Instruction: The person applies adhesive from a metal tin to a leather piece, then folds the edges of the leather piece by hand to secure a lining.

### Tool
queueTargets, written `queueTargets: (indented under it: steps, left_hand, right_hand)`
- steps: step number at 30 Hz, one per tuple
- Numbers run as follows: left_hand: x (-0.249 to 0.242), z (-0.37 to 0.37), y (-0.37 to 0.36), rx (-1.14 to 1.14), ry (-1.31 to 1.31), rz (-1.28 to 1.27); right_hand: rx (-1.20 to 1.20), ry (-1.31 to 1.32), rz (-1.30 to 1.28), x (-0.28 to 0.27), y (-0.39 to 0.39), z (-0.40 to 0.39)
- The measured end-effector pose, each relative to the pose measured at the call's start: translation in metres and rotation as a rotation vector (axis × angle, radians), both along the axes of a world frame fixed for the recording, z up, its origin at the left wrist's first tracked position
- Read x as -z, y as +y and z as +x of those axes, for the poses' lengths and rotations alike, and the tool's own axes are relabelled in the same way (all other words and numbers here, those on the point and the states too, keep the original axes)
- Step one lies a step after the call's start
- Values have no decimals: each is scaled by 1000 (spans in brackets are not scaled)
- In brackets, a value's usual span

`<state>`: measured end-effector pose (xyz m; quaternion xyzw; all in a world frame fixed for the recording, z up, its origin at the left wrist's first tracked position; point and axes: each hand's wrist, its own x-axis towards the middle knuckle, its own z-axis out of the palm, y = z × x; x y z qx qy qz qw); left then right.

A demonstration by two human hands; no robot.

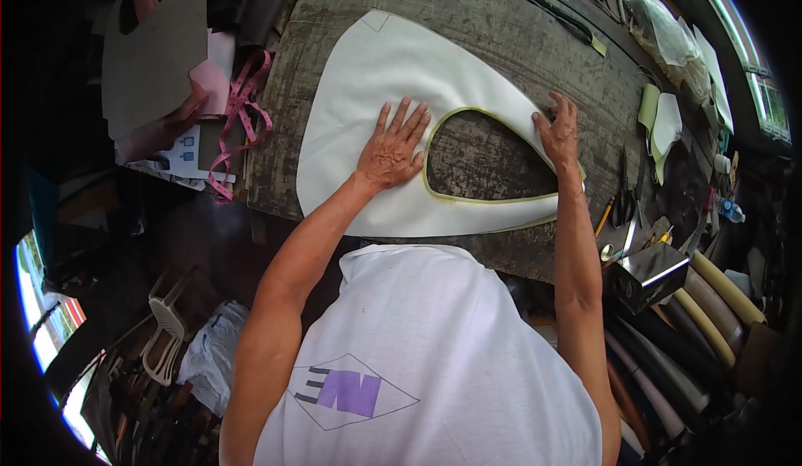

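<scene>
A large white sheet of leather-like material (351,115) lies flat on the worn wooden table, with a rounded triangular cut-out edged in yellow-green toward its right side. My left hand (390,150) rests palm down on it, just left of the cut-out, fingers spread. At the narrow right side of the piece, my right hand (558,132) touches the strip's outer edge, its fingers slightly bent and apart. Through the cut-out the dark tabletop (484,155) shows. The underside of the piece is hidden.
A pink measuring tape (242,107) hangs at the table's left edge, near another person's hand (185,113). On the right are scissors (622,207), a yellow pencil (603,217) and a dark shiny box (650,272). Rolls of material (710,324) stand at lower right.
</scene>
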<state>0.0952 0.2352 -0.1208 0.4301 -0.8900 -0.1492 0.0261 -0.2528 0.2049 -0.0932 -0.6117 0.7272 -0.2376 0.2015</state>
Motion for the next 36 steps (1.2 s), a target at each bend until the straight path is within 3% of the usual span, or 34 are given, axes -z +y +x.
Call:
queueTargets:
  steps: [2, 5, 8, 15, 19, 23, 25, 36]
  left_hand:
    - [0, 2, -1, -10, 4, -1]
    - [0, 2, 0, -19, 26, 1]
    - [0, 1, 0, -19, 26, 2]
    - [8, -10, -11, -52, 12, -56]
    - [6, -8, -11, -40, -32, -80]
    - [11, -2, -8, -34, 40, -60]
    - [10, -3, -8, -64, 16, -82]
    - [7, -2, -7, -75, -12, -76]
  right_hand:
    - [-8, -133, 177, -14, -14, 11]
    - [-162, 101, 116, 9, -19, 5]
    - [-231, 96, 181, 12, -22, 1]
    - [-168, 91, 8, -6, -52, 2]
    - [-232, 287, -281, -21, -30, 45]
    - [-311, -484, 86, -24, 44, 117]
    - [-347, -655, 159, -6, 66, 137]
    - [-538, -211, 35, 18, 82, 151]
